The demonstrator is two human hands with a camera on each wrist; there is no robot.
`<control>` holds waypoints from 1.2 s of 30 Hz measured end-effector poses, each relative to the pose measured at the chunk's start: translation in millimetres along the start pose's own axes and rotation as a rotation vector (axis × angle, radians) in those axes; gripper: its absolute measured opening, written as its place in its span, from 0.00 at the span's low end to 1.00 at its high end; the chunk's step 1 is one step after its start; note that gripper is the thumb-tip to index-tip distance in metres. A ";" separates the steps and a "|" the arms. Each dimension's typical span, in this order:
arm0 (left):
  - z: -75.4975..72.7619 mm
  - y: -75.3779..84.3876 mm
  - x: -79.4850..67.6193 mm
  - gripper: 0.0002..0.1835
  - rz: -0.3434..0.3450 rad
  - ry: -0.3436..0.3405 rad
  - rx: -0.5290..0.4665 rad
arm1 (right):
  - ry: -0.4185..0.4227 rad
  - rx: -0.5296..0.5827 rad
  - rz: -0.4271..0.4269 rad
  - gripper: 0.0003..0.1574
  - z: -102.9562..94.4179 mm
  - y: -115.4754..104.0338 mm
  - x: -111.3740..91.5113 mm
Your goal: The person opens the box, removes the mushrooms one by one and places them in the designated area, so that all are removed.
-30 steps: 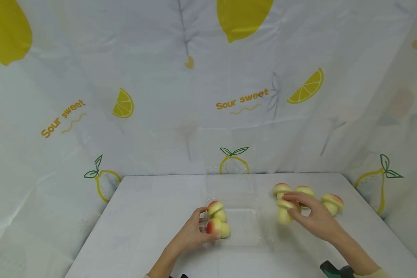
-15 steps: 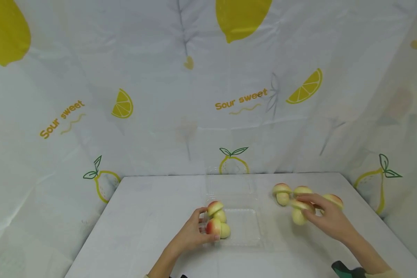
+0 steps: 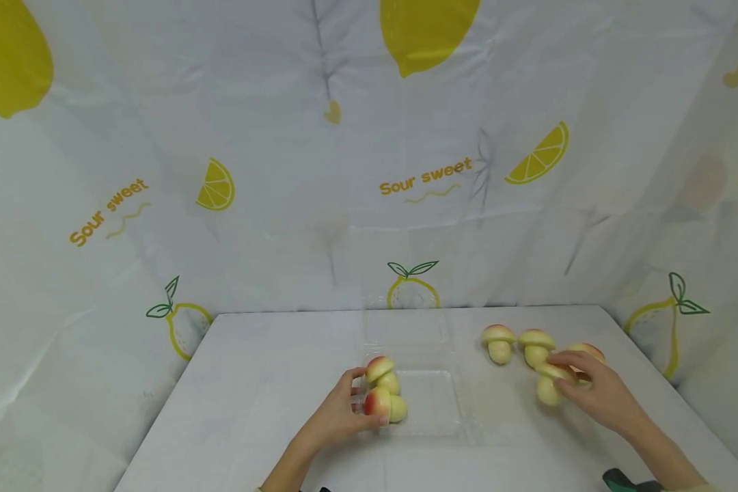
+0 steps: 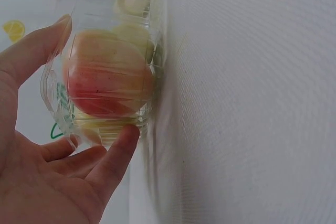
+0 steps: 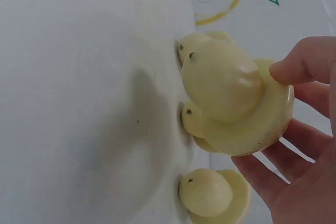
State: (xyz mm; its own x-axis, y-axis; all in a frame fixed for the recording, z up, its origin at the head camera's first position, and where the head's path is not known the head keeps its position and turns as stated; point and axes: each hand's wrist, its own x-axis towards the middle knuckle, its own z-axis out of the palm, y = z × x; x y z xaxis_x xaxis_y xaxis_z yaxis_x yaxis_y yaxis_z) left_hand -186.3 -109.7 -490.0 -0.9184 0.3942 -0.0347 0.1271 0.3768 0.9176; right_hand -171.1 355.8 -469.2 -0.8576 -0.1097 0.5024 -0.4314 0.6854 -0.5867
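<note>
My left hand [image 3: 339, 413] grips the left side of a clear plastic container [image 3: 430, 403], its thumb near the front corner. Inside, along that side, two toy mushrooms [image 3: 386, 404] with red-and-yellow caps lie one behind the other. Through the clear wall, the left wrist view shows a reddish cap [image 4: 109, 77] close to the fingers. My right hand [image 3: 605, 396] pinches another mushroom [image 5: 226, 87] by its cap, stem downward, above the table on the right. Its shadow falls on the tabletop in the right wrist view.
Three more mushrooms stand at the back right: one at left [image 3: 499, 344], one in the middle [image 3: 536, 347], and one [image 3: 586, 350] partly behind my right hand. The container's clear lid [image 3: 406, 326] is folded back. A lemon-print sheet [image 3: 283, 260] hangs behind the white table [image 3: 252, 383].
My right hand has moved rightward with the mushroom, away from the container and past the left and middle standing mushrooms. My left hand stays in place on the container.
</note>
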 end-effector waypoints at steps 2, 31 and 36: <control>0.1 0.4 -0.5 0.50 0.003 -0.001 0.000 | -0.006 -0.015 0.020 0.20 -0.4 3.6 -1.8; 0.9 -2.0 1.9 0.52 -0.030 0.000 0.005 | -0.085 -0.139 0.146 0.19 -3.9 21.0 -9.2; 0.4 -2.2 1.9 0.52 -0.026 0.000 0.002 | -0.104 -0.144 0.156 0.19 -5.6 18.6 -6.3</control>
State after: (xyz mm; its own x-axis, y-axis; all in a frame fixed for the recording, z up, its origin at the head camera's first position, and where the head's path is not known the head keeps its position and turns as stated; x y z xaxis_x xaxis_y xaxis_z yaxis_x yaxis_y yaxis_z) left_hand -188.2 -109.5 -492.2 -0.9215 0.3839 -0.0584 0.1041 0.3890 0.9154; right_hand -172.2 373.3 -479.7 -0.9382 -0.0634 0.3403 -0.2537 0.7946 -0.5516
